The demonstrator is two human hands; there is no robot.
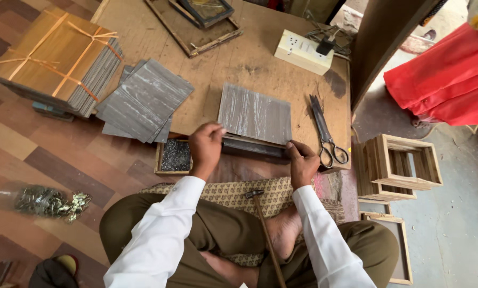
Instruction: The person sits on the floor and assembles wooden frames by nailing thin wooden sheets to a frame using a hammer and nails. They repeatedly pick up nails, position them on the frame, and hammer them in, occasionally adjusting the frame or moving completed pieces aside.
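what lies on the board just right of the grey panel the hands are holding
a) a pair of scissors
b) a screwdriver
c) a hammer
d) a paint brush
a: a pair of scissors lies flat on the wooden board just right of the grey panel, which the left hand and right hand grip at its near corners; the hammer rests on the lap instead.
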